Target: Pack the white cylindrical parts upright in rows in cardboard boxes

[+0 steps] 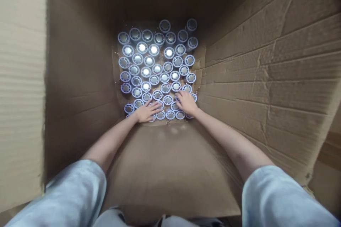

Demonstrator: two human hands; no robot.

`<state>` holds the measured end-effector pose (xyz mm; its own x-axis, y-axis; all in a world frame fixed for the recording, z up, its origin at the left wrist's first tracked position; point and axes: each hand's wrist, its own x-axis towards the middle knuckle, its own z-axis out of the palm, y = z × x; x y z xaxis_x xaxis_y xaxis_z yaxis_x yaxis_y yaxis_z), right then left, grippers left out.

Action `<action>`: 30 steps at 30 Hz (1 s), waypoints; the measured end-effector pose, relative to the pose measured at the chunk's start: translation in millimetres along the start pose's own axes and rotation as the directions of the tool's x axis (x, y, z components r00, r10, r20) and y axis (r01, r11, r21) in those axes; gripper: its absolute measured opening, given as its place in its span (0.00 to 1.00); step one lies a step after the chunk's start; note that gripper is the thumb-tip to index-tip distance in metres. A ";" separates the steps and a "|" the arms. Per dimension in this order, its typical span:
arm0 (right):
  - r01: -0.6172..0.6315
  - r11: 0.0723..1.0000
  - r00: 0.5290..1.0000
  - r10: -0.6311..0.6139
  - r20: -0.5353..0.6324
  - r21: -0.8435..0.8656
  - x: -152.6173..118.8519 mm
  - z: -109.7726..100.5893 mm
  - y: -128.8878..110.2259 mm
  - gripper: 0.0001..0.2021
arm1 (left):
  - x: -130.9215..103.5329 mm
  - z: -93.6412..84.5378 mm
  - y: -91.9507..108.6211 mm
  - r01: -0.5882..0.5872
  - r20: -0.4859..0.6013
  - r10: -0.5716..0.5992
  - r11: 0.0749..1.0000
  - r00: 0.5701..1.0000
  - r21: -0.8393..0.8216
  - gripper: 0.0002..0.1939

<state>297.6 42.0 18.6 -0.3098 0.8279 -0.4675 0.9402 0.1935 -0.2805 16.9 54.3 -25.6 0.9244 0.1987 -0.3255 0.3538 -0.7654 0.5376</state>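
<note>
Several round parts (pixel 157 69) with pale violet rims and silvery centres stand in rough rows on the floor of a deep cardboard box (pixel 170 156). Thin reddish wires show between some of them. My left hand (pixel 146 111) lies on the parts at the near edge, left of the middle, its fingers spread. To the right, my right hand (pixel 186 103) rests over other parts, fingers apart and slightly bent. Neither hand has anything in its grasp. The parts under both palms are hidden.
High cardboard walls surround the parts, with a creased right wall (pixel 266 60) and a shaded left wall (pixel 77 60). A pale flap (pixel 21 78) stands at the far left. The box's far side is dark.
</note>
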 end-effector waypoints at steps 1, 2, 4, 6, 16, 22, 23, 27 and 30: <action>-0.095 0.995 0.995 0.095 0.017 -0.011 -3.8 -5.2 9.3 0.16 | -1.0 -6.5 -3.2 0.086 -0.047 -0.086 0.996 0.995 -0.010 0.30; -0.201 0.979 0.977 0.202 0.062 -0.022 -7.4 -9.0 17.2 0.15 | -1.9 -13.4 -6.2 0.211 -0.106 -0.212 0.977 0.972 -0.023 0.30; -0.365 0.930 0.902 0.365 0.230 -0.045 -13.6 -11.8 26.8 0.13 | -2.9 -26.5 -10.3 0.498 -0.219 -0.505 0.862 0.835 -0.088 0.31; -0.463 0.885 0.809 0.444 0.386 -0.047 -19.0 -7.7 27.1 0.14 | -3.5 -36.0 -11.1 0.710 -0.270 -0.733 0.677 0.625 -0.195 0.33; -0.682 0.715 0.714 0.604 0.354 0.155 -25.2 30.7 -0.9 0.26 | -8.6 -21.4 -15.8 0.821 0.108 -0.994 -0.041 0.025 -0.570 0.26; -0.620 0.762 0.754 0.514 0.410 0.185 -23.5 31.7 17.0 0.24 | -11.8 -12.3 -33.9 0.828 0.254 -0.932 0.077 0.258 -0.556 0.23; -0.604 0.772 0.761 0.487 0.429 0.196 -23.2 31.2 20.5 0.26 | -14.5 -11.3 -35.5 0.822 0.244 -0.926 0.109 0.289 -0.558 0.24; -0.529 0.826 0.770 0.373 0.518 0.192 -24.4 29.9 25.8 0.44 | -29.3 -7.9 -40.3 0.833 0.255 -0.854 0.304 0.453 -0.463 0.42; -0.502 0.854 0.766 0.369 0.526 0.132 -28.1 30.2 22.6 0.50 | -38.2 -5.9 -43.1 0.863 0.336 -0.816 0.347 0.471 -0.367 0.49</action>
<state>323.3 7.2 0.1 0.0353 0.4288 -0.9027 0.9403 -0.3201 -0.1153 -32.9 83.4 -31.7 0.0989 0.5124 -0.8531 0.9728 0.1305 0.1912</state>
